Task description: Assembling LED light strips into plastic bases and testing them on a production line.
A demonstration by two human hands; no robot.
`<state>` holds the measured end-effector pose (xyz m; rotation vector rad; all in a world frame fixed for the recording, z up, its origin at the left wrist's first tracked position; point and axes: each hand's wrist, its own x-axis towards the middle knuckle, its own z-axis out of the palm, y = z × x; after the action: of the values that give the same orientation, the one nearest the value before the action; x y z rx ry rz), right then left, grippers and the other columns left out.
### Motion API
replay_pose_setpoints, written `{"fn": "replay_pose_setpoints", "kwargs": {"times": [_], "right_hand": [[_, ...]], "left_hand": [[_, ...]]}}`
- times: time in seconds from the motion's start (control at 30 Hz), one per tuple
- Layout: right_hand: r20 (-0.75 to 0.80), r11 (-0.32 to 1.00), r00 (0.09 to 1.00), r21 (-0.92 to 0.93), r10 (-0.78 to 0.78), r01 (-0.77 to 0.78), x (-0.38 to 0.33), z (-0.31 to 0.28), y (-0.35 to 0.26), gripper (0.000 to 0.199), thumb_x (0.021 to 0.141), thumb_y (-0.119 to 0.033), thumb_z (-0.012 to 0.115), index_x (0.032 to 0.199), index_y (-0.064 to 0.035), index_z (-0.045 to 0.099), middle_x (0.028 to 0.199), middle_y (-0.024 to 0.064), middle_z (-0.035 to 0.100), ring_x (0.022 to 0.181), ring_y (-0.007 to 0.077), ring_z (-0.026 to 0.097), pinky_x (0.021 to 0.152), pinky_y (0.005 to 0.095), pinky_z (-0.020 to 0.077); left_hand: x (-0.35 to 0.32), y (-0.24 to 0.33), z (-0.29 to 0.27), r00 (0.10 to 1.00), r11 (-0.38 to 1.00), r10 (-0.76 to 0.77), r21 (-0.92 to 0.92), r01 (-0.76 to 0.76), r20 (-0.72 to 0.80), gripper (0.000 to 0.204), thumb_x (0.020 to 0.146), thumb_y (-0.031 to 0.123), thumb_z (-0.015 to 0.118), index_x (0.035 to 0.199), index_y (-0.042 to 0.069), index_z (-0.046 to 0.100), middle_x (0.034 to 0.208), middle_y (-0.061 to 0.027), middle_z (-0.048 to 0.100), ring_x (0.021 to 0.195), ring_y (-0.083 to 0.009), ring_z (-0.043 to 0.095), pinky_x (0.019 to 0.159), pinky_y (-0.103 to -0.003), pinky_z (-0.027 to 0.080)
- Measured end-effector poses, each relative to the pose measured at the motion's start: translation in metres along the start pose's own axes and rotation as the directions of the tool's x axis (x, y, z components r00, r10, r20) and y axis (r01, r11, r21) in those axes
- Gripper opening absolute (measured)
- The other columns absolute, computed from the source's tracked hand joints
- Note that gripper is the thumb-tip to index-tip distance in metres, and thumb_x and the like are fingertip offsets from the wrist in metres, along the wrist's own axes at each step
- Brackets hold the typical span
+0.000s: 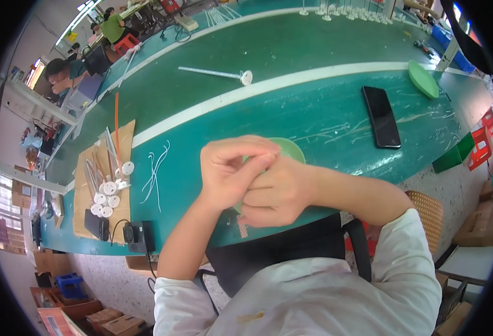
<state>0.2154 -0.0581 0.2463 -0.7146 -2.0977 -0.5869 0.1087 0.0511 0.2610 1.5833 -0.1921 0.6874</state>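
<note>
My left hand (pixel 228 171) and my right hand (pixel 277 191) are pressed together over a light green bowl (pixel 291 148) near the table's front edge. The fingers of both hands pinch at one spot; whatever is between them is too small or hidden to tell. The bowl is mostly covered by my hands. Left of my hands lie a few thin white wires (pixel 155 171) on the green table (pixel 313 112).
A cardboard sheet (pixel 84 190) at the left carries several white discs with stems (pixel 109 193). A black device (pixel 140 236) sits near the front edge. A black phone (pixel 381 116), a green plate (pixel 423 79) and a long white rod with a disc (pixel 218 73) lie farther out. Other people work at the far left.
</note>
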Motion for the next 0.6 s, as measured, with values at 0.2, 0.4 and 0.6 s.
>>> {"fn": "replay_pose_setpoints", "kwargs": {"times": [0.2,0.4,0.6], "right_hand": [[0.021,0.998,0.998,0.033,0.057,-0.058,0.002,0.01,0.002,0.02,0.072,-0.009,0.076,0.065,-0.0073,0.058,0.066,0.001,0.05,0.056,0.0165,0.05,0.06,0.0325,0.0466],[0.003,0.995,0.995,0.004,0.099,-0.099,0.007,0.001,-0.002,0.023,0.074,-0.01,0.076,0.064,-0.0089,0.055,0.062,-0.0006,0.047,0.053,0.0166,0.047,0.061,0.0323,0.0463],[-0.003,0.995,0.995,0.017,0.095,-0.095,0.012,0.007,-0.002,0.016,0.071,-0.003,0.078,0.07,-0.0062,0.062,0.069,0.0015,0.056,0.055,0.0164,0.053,0.062,0.031,0.0503]], "left_hand": [[0.0,-0.013,-0.039,0.972,0.994,-0.043,0.088,0.065,-0.232,0.007,0.089,-0.002,0.064,0.091,-0.004,0.071,0.092,-0.016,0.072,0.09,-0.0221,0.068,0.081,-0.032,0.054],[0.01,-0.032,-0.068,0.872,0.946,-0.073,0.244,0.215,-0.484,0.012,0.093,0.007,0.065,0.095,-0.003,0.071,0.093,-0.0099,0.073,0.084,-0.0117,0.066,0.079,-0.025,0.051],[0.0,-0.056,-0.076,0.871,0.896,-0.014,0.381,0.229,-0.491,0.014,0.094,0.009,0.064,0.098,-0.004,0.069,0.091,-0.0073,0.072,0.081,-0.0105,0.066,0.075,-0.024,0.052]]}}
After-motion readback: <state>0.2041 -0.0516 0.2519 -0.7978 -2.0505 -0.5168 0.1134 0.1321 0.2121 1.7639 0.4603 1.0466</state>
